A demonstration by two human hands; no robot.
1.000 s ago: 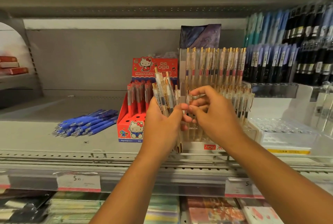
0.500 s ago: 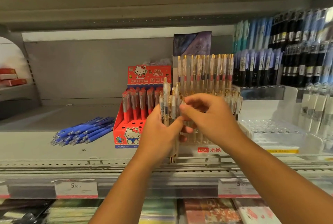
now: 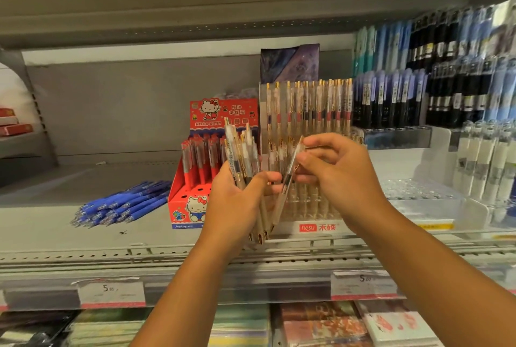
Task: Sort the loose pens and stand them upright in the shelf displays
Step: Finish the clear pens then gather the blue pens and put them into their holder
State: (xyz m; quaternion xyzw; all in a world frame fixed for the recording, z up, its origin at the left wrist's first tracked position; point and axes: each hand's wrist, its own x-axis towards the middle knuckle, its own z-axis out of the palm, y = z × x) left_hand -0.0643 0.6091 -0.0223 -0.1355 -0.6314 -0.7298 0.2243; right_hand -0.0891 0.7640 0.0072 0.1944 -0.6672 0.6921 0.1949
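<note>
Head view: the left hand (image 3: 237,203) grips a bundle of clear gold-clipped pens (image 3: 240,157), tips down, in front of the clear tiered display (image 3: 318,227) they seem to belong in. The right hand (image 3: 337,176) pinches a single pen (image 3: 287,180) at mid-barrel, tilted, just beside the bundle. The pens look light, stiff and smooth, likely to slide from a loose fist, so a hold on the barrel below the clip suits. Blur hides whether the clip has snagged a finger. Loose blue pens (image 3: 122,207) lie on the grey metal shelf (image 3: 50,226), left of a red Hello Kitty box (image 3: 184,207). Packed racks (image 3: 418,95) crowd the right.
</note>
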